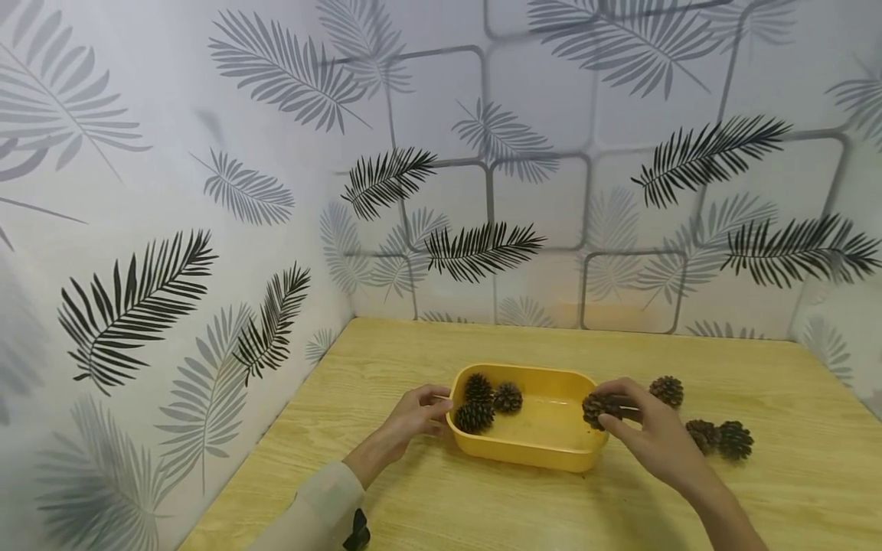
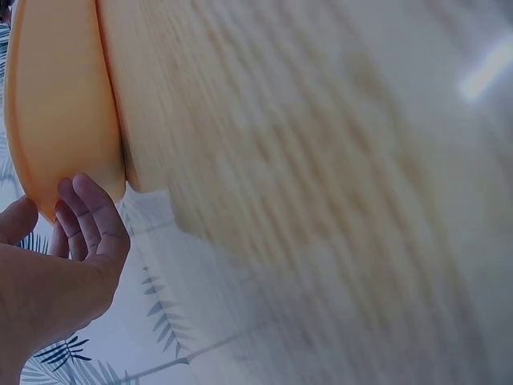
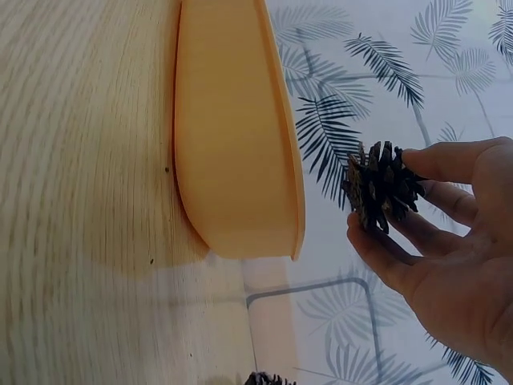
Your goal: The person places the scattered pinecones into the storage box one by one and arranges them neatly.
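Note:
A yellow plastic basin point(image 1: 524, 454) sits on the table with three pine cones point(image 1: 475, 417) grouped at its left end. My left hand point(image 1: 413, 417) holds that end, its thumb by the rim and its fingers bent against the outer wall, as the left wrist view also shows. Over the basin's right end my right hand point(image 1: 648, 428) pinches a dark brown pine cone point(image 3: 383, 184) between thumb and fingertips. The right wrist view has this cone above rim level, apart from the basin's wall point(image 3: 236, 128).
To the right of the basin, a pine cone point(image 1: 666, 391) lies on the wood-grain table point(image 1: 413, 505). Two more, a brownish cone point(image 1: 703, 435) and a darker cone point(image 1: 735, 441), lie side by side near my right wrist. Leaf-patterned walls point(image 1: 537, 291) border the table's back and left.

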Action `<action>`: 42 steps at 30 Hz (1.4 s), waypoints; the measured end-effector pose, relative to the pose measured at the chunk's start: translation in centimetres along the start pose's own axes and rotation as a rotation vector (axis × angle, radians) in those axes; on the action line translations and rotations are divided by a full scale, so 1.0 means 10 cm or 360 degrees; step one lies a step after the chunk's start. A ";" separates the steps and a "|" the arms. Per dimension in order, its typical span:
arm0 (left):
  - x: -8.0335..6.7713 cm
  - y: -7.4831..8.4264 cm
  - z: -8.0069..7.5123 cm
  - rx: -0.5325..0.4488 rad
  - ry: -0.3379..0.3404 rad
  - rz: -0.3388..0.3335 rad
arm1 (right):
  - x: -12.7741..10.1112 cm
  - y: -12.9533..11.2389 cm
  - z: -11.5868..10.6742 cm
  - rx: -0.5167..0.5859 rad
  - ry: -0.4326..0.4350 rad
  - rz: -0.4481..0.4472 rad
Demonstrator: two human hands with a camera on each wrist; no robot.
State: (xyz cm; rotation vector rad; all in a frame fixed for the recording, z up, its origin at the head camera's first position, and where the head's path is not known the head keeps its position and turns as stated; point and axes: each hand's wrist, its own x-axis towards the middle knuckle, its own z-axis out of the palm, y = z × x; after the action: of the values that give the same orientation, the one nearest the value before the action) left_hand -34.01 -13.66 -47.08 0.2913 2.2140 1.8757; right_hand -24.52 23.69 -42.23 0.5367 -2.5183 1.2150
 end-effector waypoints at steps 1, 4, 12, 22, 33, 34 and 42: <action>0.00 0.00 0.00 0.0000 -0.0002 0.0003 | 0.01 0.00 0.01 0.0010 -0.0004 -0.0003; 0.01 -0.01 0.00 -0.0004 -0.0003 0.0006 | 0.04 -0.02 0.05 0.0040 -0.0017 -0.0007; 0.03 -0.04 0.00 0.0003 -0.0003 0.0012 | 0.12 -0.04 0.13 0.0107 -0.0037 -0.0016; 0.00 -0.01 0.01 0.0001 -0.0001 0.0001 | 0.25 -0.07 0.31 0.0126 -0.0072 -0.0076; 0.03 -0.01 0.00 0.0006 0.0009 -0.0006 | 0.38 -0.14 0.45 0.0209 -0.0115 -0.0078; 0.03 -0.01 0.00 0.0006 0.0006 -0.0002 | 0.39 -0.14 0.47 0.0209 -0.0121 -0.0074; 0.04 -0.02 0.00 0.0010 0.0002 0.0006 | 0.45 -0.15 0.59 0.0224 -0.0161 -0.0147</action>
State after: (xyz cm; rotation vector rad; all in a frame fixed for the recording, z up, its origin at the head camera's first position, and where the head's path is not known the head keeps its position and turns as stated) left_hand -34.40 -13.63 -47.28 0.2957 2.2217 1.8717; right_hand -28.40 17.24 -42.95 0.7574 -2.4712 1.3691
